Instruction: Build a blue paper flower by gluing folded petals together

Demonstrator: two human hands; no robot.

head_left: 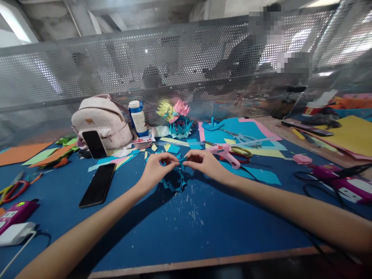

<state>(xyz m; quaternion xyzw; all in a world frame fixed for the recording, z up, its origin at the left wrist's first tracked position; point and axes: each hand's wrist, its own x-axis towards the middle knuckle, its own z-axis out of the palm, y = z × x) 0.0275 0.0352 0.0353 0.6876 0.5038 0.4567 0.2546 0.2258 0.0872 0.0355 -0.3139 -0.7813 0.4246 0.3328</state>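
Note:
A ring of folded blue paper (174, 185) with pointed tips hangs just over or rests on the blue table, below my fingers. My left hand (161, 166) pinches its upper edge between thumb and fingers. From the other side my right hand (203, 162) pinches a small blue paper piece at the same edge, close to my left fingertips. A pink glue gun (226, 153) lies just beyond my right hand. Behind the hands stands a folded paper flower piece (180, 126) with blue, pink and yellow points.
A black phone (98, 185) lies left of the hands. Farther back are a pale backpack (101, 118), a bottle (138, 118) and blue paper sheets (232, 130). Scissors (14, 190) lie far left; a purple power strip (345, 184) is at right. People appear behind the perforated metal screen.

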